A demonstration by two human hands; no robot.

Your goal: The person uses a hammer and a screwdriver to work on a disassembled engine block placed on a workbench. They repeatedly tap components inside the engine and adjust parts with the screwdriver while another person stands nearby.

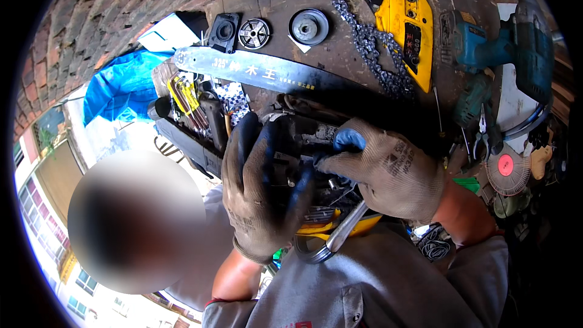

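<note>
A dark, greasy chainsaw body [313, 132] with its inner parts exposed sits in front of me at the table's near edge. My left hand [250, 191], in a grey-brown knit glove with blue coated fingers, lies along its left side. Those fingers are stretched and apart, and the thumb is blurred over the body. On the body's right side my right hand [392, 170], gloved alike, has thumb and forefinger pinched together. Whatever sits in that pinch is hidden. Yellow casing [367, 225] and a grey bar-shaped handle [347, 229] show below the hands, against my shirt.
Behind the body lie a guide bar [258, 71], a saw chain [376, 42], a yellow cover [408, 21], a clutch drum [308, 27] and a round spoked part [254, 33]. Power tools [486, 45] and pliers [483, 130] are at right. A person's sleeve [206, 231] is close at left.
</note>
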